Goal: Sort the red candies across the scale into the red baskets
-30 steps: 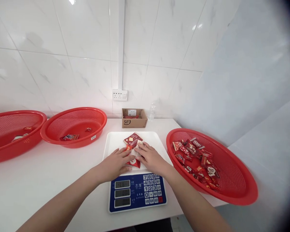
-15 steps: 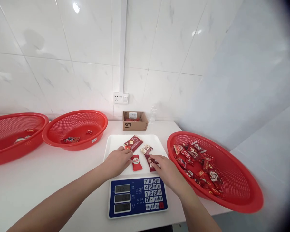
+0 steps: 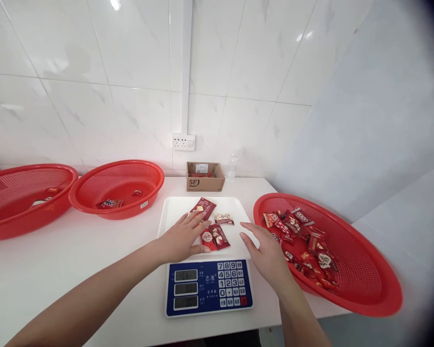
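Note:
My left hand (image 3: 183,237) reaches over the white weighing tray (image 3: 235,205) of a digital scale, its fingers spread above the snack packets. Partly under it are a large dark red packet (image 3: 207,206) and a bright red packet (image 3: 207,238) with a round white label. Against the bright red one lies a dark red packet (image 3: 220,237) with white lettering. Behind that sits a cream packet (image 3: 224,219). My right hand (image 3: 264,248) is held at the tray's right edge, thumb and fingers apart, with nothing in it. The scale's blue keypad panel (image 3: 210,287) faces me.
At right, a red perforated basket (image 3: 365,270) holds many wrapped snacks. Two more red baskets, a nearer-middle one (image 3: 144,185) and a far-left one (image 3: 63,207), hold a few packets. Behind the scale stand a cardboard box (image 3: 206,183) and a clear plastic bottle (image 3: 232,166).
The dark red lettered packet has shifted left against the bright red one. My right hand has let go of it and drawn back right. My left hand's fingers have spread over the packets.

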A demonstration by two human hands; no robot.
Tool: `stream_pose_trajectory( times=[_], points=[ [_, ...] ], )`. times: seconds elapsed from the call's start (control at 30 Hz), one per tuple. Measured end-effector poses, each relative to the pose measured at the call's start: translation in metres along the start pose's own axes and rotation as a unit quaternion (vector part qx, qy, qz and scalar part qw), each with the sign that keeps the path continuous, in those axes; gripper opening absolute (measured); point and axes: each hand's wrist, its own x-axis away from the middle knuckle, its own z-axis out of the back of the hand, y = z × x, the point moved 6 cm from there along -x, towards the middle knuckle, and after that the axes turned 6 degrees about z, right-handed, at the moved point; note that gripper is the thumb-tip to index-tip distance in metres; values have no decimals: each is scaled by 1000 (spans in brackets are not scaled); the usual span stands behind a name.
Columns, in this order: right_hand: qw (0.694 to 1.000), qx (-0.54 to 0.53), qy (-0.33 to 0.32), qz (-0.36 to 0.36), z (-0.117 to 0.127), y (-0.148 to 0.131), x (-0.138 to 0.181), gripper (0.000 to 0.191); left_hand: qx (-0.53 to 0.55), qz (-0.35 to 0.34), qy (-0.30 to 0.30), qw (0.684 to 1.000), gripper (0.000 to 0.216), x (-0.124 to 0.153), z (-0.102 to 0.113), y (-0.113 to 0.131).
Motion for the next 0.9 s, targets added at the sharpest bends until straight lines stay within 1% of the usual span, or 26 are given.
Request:
stream_pose_trajectory(
  times=[0.07, 0.2, 0.3, 0.4, 0.5, 0.6, 0.67, 0.77, 0.83, 0.9],
  points=[
    [1000, 12, 9, -12, 3, 7, 4, 38, 12, 3, -19, 1000, 78, -10, 0, 2],
    [1000, 18, -1, -25, 2, 15, 12, 40, 13, 22, -59, 998, 88, -33, -7, -2],
    [999, 22, -4, -31, 3, 19, 16, 40, 3, 20, -54, 998, 83, -42, -11, -8],
    [999, 23, -4, -33, 5, 22, 18, 41, -5, 18, -40, 999, 72, -43, -13, -12],
    [999, 23, -9, -34, 5, 23, 19, 41, -5, 21, -46, 999, 66, -38, -12, -14],
    [999, 32, -14, -31, 4, 22, 19, 41, 11, 37, -30, 999, 63, -27, -1, -16],
    [998, 43, -20, -27, 2, 22, 19, 41, 44, 47, 8, 998, 59, -16, 13, -17],
    [997, 62, -31, -15, 1, 23, 21, 41, 118, 75, 105, 985, 51, 10, 36, -21],
    [997, 74, -35, -7, 0, 24, 22, 41, 159, 112, 193, 962, 45, 32, 47, -28],
    [996, 84, -33, -1, 0, 25, 22, 40, 196, 157, 281, 926, 38, 56, 52, -39]
  ],
)
